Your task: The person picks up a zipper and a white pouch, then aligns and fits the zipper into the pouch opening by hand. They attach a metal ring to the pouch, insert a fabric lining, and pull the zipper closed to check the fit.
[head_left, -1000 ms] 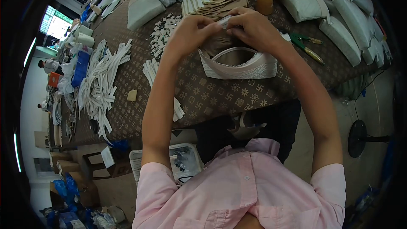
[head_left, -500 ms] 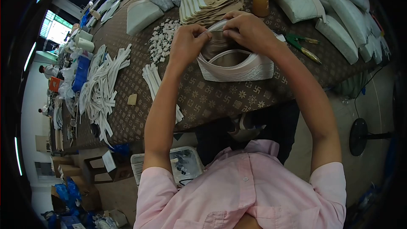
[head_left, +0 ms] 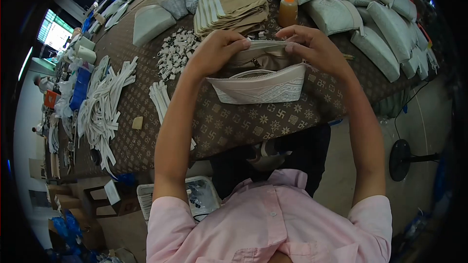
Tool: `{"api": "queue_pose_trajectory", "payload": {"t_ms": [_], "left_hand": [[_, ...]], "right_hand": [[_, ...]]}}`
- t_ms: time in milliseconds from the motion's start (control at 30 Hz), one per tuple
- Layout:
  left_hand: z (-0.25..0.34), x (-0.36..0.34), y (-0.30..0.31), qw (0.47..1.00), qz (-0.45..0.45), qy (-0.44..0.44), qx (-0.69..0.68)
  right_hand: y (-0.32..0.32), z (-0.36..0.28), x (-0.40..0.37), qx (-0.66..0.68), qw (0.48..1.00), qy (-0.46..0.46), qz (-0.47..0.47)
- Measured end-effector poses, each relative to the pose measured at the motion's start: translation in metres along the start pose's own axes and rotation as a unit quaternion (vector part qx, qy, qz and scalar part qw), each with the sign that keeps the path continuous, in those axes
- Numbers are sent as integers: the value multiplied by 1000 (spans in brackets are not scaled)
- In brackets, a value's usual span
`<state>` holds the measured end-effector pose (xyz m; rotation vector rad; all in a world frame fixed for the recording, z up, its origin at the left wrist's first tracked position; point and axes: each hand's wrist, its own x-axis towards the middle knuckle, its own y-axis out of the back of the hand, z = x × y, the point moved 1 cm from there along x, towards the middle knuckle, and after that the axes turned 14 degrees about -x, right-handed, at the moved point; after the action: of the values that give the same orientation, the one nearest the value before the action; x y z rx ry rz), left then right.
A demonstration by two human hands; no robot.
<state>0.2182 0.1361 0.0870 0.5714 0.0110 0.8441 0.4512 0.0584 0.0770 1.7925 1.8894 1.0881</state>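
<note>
A white zippered pouch (head_left: 261, 89) with a raised pattern sits near the table's front edge, its mouth open and a brown lining showing. On the far rim at the left, my left hand (head_left: 220, 50) pinches the zipper edge between thumb and fingers. My right hand (head_left: 314, 48) grips the same far rim at the right with its thumb and fingers. Beyond the pouch stand a stack of tan and white fabric pieces (head_left: 239, 0) and an amber bottle (head_left: 288, 10) with an orange nozzle.
Small white pieces (head_left: 176, 52) lie in a heap left of the pouch. White strips (head_left: 105, 112) are piled farther left, near a yellowish block (head_left: 138, 122). Finished-looking white pouches (head_left: 336, 15) are heaped at the back right. A white basket (head_left: 145, 192) stands below the table.
My hands have moved apart along the far rim, and the pouch mouth is stretched wider and straighter. The view has shifted slightly. The green-handled tool is now mostly hidden behind my right hand.
</note>
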Motion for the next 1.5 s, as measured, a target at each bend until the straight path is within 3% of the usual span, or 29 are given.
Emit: {"api": "queue_pose_trajectory", "payload": {"t_ms": [33,67,300,500,600,700,800,1067,1233,1500], "left_hand": [[-1,-5,0,994,-28,43,-92],[0,-8,1,996,-24,21,-83],[1,-9,6,993,-82,63,-61],[2,-3,4,989,-94,73,-93],[5,-1,3,985,-110,79,-107],[8,0,0,988,-100,72,-89],[10,3,-3,991,-95,10,-96],[1,2,3,991,-110,-41,-65],[2,-2,4,992,-99,-49,-61],[-1,0,3,987,-86,-88,99]], "right_hand": [[4,-1,-3,47,998,15,-30],[7,-3,-5,93,993,31,-62],[6,5,-1,79,992,76,-68],[6,3,3,-35,996,73,-48],[6,1,7,-88,988,123,-24],[6,-3,8,-101,990,93,-39],[5,2,6,-46,996,65,-42],[3,10,6,-27,989,136,-43],[2,9,7,-25,993,105,-51],[3,6,7,-26,994,91,-46]]}}
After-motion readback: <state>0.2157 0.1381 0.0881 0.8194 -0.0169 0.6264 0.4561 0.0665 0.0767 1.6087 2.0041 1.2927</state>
